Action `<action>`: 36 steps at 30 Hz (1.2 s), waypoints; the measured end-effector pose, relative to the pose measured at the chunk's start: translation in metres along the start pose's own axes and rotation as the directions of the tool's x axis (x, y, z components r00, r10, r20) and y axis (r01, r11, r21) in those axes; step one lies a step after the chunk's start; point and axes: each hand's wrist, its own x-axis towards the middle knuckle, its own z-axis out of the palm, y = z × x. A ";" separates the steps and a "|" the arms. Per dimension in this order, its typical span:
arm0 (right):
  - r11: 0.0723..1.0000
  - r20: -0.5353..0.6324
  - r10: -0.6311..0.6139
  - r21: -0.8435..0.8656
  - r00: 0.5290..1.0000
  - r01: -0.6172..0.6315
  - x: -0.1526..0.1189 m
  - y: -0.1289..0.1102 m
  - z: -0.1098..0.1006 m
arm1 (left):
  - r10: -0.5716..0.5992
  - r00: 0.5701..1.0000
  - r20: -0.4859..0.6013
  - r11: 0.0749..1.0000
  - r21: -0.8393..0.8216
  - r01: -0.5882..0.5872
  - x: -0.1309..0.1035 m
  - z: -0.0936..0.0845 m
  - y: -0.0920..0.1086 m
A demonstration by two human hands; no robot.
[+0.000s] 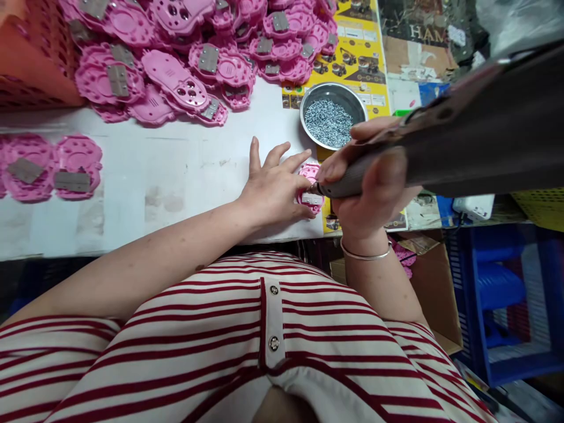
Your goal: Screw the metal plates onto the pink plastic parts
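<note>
My right hand (370,194) is wrapped around a dark electric screwdriver (440,141), which slants in from the upper right. The screwdriver's tip meets a small pink plastic casing (309,171) with a metal plate on it, near the table's front edge. My left hand (275,188) holds that casing between thumb and index finger, its other fingers spread above the table. Just beyond my hands stands a round metal bowl (305,120) of small silvery screws (328,122).
Many pink casings (171,76) lie heaped at the back, beside an orange basket (35,53). A few casings with metal plates (77,167) sit in a row at the left. Below the table at right are a cardboard box (434,288) and a blue crate (515,367).
</note>
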 end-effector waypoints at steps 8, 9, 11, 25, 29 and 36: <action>0.972 -0.044 -0.201 0.115 0.979 0.205 0.002 -0.041 -0.022 | 0.003 1.000 0.013 0.998 0.056 -0.004 -0.024 -0.019 -0.031; 0.977 -0.038 -0.185 0.101 0.982 0.188 0.001 -0.045 -0.026 | 0.007 1.000 0.019 0.998 0.067 -0.008 -0.030 -0.022 -0.037; 0.974 -0.036 -0.206 0.089 0.978 0.208 0.000 -0.050 -0.030 | 0.013 0.999 0.036 0.996 0.087 -0.016 -0.040 -0.024 -0.044; 0.970 -0.104 -0.215 0.091 0.971 0.224 -0.008 -0.030 -0.050 | 0.047 0.997 -0.067 0.991 0.128 -0.038 -0.036 -0.012 -0.032; 0.917 -0.103 -0.355 0.155 0.929 0.368 -0.008 -0.036 -0.039 | 0.064 0.995 -0.079 0.988 0.146 -0.052 -0.039 -0.019 -0.031; 0.938 -0.131 -0.341 0.020 0.931 0.346 -0.012 -0.045 -0.039 | 0.087 0.996 -0.034 0.978 0.196 -0.079 -0.040 -0.021 -0.043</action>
